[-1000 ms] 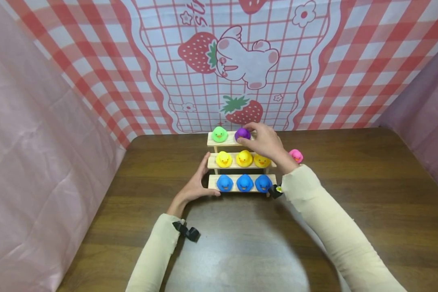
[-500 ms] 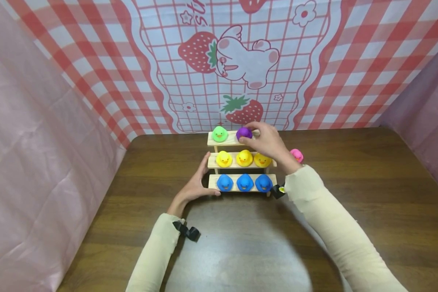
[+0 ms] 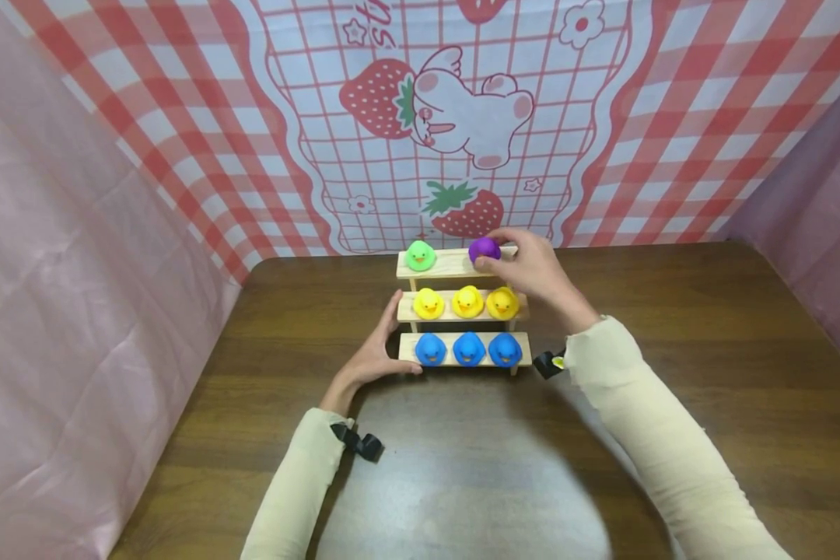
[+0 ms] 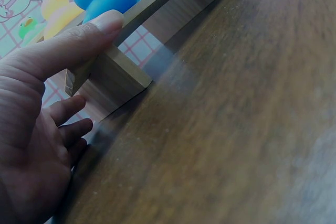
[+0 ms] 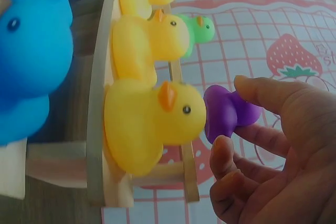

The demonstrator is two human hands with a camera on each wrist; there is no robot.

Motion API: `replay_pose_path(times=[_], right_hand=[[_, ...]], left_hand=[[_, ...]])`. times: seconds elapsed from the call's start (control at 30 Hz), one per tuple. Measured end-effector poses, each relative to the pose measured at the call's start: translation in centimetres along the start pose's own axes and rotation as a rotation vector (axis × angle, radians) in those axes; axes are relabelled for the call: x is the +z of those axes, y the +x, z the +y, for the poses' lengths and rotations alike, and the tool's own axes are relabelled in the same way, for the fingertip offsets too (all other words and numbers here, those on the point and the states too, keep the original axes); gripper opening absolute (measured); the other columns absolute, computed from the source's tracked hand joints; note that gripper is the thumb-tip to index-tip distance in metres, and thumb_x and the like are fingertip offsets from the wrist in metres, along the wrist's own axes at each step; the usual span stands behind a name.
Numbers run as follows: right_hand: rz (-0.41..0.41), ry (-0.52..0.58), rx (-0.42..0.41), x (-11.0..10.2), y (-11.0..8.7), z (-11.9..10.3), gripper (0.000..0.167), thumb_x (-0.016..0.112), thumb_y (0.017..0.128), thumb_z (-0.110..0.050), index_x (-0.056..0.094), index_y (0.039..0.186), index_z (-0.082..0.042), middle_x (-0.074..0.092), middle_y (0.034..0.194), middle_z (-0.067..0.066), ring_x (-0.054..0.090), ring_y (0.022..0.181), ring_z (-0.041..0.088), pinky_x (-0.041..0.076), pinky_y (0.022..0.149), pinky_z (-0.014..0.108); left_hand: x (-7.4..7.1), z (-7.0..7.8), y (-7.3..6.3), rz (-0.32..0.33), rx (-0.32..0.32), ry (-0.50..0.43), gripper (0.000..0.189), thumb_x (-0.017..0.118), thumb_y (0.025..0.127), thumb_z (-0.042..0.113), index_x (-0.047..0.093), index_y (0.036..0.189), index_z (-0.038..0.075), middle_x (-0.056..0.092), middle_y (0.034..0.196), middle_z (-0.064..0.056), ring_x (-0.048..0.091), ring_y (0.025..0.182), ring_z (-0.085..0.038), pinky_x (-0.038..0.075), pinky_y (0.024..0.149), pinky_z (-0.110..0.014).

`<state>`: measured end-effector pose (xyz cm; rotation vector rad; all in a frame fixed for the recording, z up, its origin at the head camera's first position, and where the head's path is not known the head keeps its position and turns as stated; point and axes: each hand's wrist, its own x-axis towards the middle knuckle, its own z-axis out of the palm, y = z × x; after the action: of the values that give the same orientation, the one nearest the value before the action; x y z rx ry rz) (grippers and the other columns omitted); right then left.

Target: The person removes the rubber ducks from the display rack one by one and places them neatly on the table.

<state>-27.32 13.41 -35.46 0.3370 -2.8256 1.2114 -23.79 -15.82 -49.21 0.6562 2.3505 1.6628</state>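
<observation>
A wooden three-tier stand [image 3: 448, 263] carries small rubber ducks. My right hand [image 3: 535, 268] pinches a purple rubber duck [image 3: 484, 250] at the right part of the top tier; the right wrist view shows thumb and fingers around the purple duck [image 5: 226, 111]. A green duck [image 3: 421, 256] sits at that tier's left end. Three yellow ducks [image 3: 467, 302] line the middle tier, three blue ducks [image 3: 469, 349] the bottom one. My left hand [image 3: 371, 354] holds the stand's left end, its thumb on the bottom board's front edge and the other fingers reaching behind, as the left wrist view shows.
The stand is on a brown wooden table [image 3: 462, 467], near its back edge. Behind rises a red-and-white checked cloth [image 3: 679, 155] with strawberry prints. A pink curtain [image 3: 63, 311] hangs on the left, a mauve one [image 3: 812, 194] on the right.
The right hand has moved the purple duck rightward along the top tier, away from the green one. A pink duck seen right of the stand is now hidden behind the right arm.
</observation>
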Motion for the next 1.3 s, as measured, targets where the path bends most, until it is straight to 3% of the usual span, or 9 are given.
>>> replay_pose_path(times=[0.13, 0.33, 0.53, 0.7, 0.87, 1.0, 1.17, 1.3], right_hand=[[0.016, 0.01, 0.002, -0.5, -0.2, 0.5, 0.049, 0.073, 0.09, -0.032, 0.062, 0.132, -0.01, 0.066, 0.13, 0.015, 0.061, 0.087, 0.027, 0.049, 0.07, 0.031], [0.03, 0.011, 0.005, -1.1, -0.4, 1.4, 0.052, 0.073, 0.091, -0.032, 0.06, 0.135, -0.007, 0.064, 0.135, 0.017, 0.064, 0.105, 0.032, 0.054, 0.087, 0.042], [0.049, -0.01, 0.007, -1.7, -0.6, 2.3, 0.052, 0.074, 0.09, -0.032, 0.061, 0.134, -0.007, 0.066, 0.128, 0.018, 0.062, 0.076, 0.022, 0.05, 0.066, 0.029], [0.051, -0.003, 0.025, -2.4, -0.9, 2.9, 0.053, 0.074, 0.09, -0.032, 0.06, 0.134, -0.007, 0.066, 0.127, 0.021, 0.061, 0.071, 0.018, 0.049, 0.065, 0.026], [0.065, -0.013, 0.026, -3.2, -1.2, 3.7, 0.054, 0.073, 0.09, -0.034, 0.06, 0.134, -0.006, 0.067, 0.124, 0.023, 0.057, 0.063, 0.011, 0.046, 0.058, 0.025], [0.081, -0.027, 0.043, -3.7, -1.4, 4.3, 0.055, 0.073, 0.09, -0.036, 0.06, 0.134, -0.005, 0.068, 0.12, 0.022, 0.057, 0.068, 0.017, 0.045, 0.06, 0.027], [0.084, -0.039, 0.083, -4.2, -1.9, 4.9, 0.057, 0.071, 0.092, -0.038, 0.058, 0.135, -0.004, 0.067, 0.123, 0.023, 0.063, 0.086, 0.029, 0.046, 0.065, 0.027], [0.086, -0.053, 0.097, -4.6, -2.2, 5.6, 0.059, 0.07, 0.091, -0.042, 0.058, 0.136, -0.005, 0.068, 0.122, 0.023, 0.061, 0.078, 0.023, 0.045, 0.06, 0.028]], left_hand=[[0.0, 0.2, -0.1, -0.001, -0.001, -0.004, 0.129, 0.087, 0.071, 0.001, -0.001, 0.162, 0.029, -0.004, 0.172, -0.003, 0.023, 0.154, -0.037, 0.015, 0.126, -0.059], [-0.1, 0.2, -0.1, -0.004, -0.002, -0.004, 0.13, 0.087, 0.071, 0.002, -0.001, 0.163, 0.026, -0.004, 0.172, -0.005, 0.021, 0.154, -0.038, 0.015, 0.126, -0.059], [-0.1, 0.2, -0.1, -0.002, -0.001, 0.0, 0.129, 0.087, 0.071, 0.001, -0.002, 0.163, 0.022, -0.005, 0.172, -0.002, 0.019, 0.155, -0.038, 0.015, 0.127, -0.057], [-0.1, 0.1, -0.1, 0.0, 0.003, -0.002, 0.13, 0.087, 0.071, 0.002, -0.002, 0.163, 0.025, -0.004, 0.172, -0.004, 0.02, 0.154, -0.038, 0.016, 0.126, -0.058], [0.0, 0.3, -0.1, -0.001, -0.009, -0.003, 0.13, 0.086, 0.07, -0.002, -0.002, 0.163, 0.019, -0.004, 0.172, -0.003, 0.02, 0.154, -0.038, 0.015, 0.126, -0.058], [0.0, 0.2, 0.0, 0.0, -0.013, -0.01, 0.131, 0.085, 0.069, -0.006, -0.004, 0.163, 0.016, -0.006, 0.172, -0.004, 0.018, 0.154, -0.041, 0.014, 0.126, -0.06], [0.0, 0.2, 0.0, -0.003, -0.018, -0.001, 0.13, 0.086, 0.07, -0.003, -0.003, 0.163, 0.017, -0.005, 0.172, -0.003, 0.019, 0.154, -0.04, 0.015, 0.126, -0.06], [0.0, 0.2, 0.0, 0.0, -0.012, 0.012, 0.129, 0.087, 0.071, 0.001, -0.002, 0.163, 0.018, -0.004, 0.172, -0.001, 0.018, 0.155, -0.038, 0.016, 0.127, -0.057]])
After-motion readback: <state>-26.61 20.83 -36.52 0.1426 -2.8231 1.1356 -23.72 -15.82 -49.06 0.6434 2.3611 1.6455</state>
